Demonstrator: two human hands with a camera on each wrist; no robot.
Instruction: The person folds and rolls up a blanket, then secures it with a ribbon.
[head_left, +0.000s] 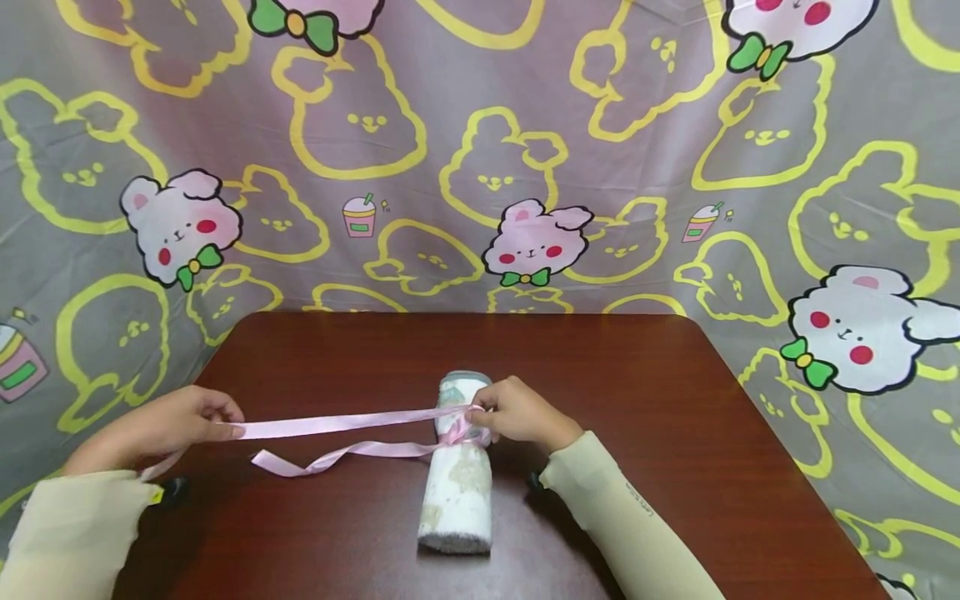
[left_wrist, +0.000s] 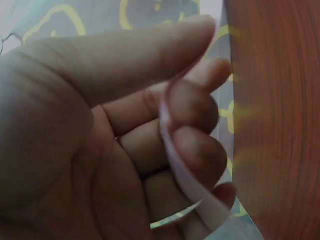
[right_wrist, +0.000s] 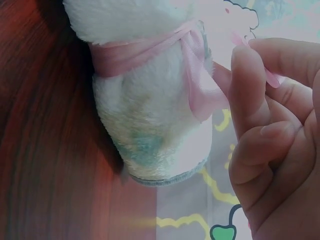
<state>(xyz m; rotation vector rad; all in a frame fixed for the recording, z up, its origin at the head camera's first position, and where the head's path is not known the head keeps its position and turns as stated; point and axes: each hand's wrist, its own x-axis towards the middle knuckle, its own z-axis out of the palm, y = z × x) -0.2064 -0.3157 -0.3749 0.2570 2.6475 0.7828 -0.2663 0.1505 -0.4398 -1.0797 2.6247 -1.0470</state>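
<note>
A rolled fluffy white cloth point(head_left: 457, 492) with beige and greenish patches lies lengthwise on the table. Pink satin ribbon point(right_wrist: 130, 55) circles its middle and looks looped or knotted on top; exactly how is unclear. Off to the left, my left hand point(head_left: 180, 425) pinches a taut length of the ribbon point(head_left: 315, 426) between thumb and fingers. In the left wrist view the ribbon point(left_wrist: 175, 150) runs down across the curled fingers. Just above the roll, my right hand point(head_left: 521, 412) pinches ribbon between thumb and forefinger. A second, loose ribbon tail rests on the table toward the left.
The brown wooden table point(head_left: 337, 533) has rounded far corners. Behind and beside it hangs a grey curtain point(head_left: 450, 83) printed with yellow outlines and white bunny faces. Pale sleeves point(head_left: 622, 517) cover both forearms.
</note>
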